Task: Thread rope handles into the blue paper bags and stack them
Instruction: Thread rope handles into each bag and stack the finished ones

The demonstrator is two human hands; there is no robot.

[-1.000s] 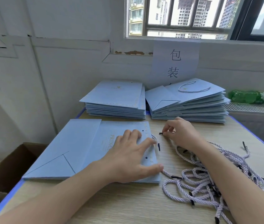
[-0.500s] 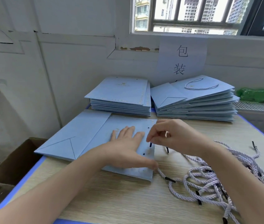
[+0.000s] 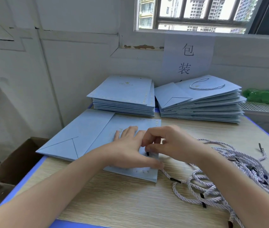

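Here, left hand (image 3: 128, 150) flat with fingers spread, pressing blue paper bag (image 3: 87, 135) on table (image 3: 114, 199), right hand (image 3: 168, 143) pinching black rope tip (image 3: 147, 153) over bag's edge, loose rope handles (image 3: 212, 183) beside.

A single head-worn camera looks forward and down, close over the worktop (image 3: 114, 199). Its wide angle also takes in the wall (image 3: 74, 66) and window (image 3: 196, 14) beyond.

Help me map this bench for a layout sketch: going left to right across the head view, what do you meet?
Cardboard box → flat blue bag under the left hand → right hand pinching a black rope tip → pile of rope handles → green bottle.
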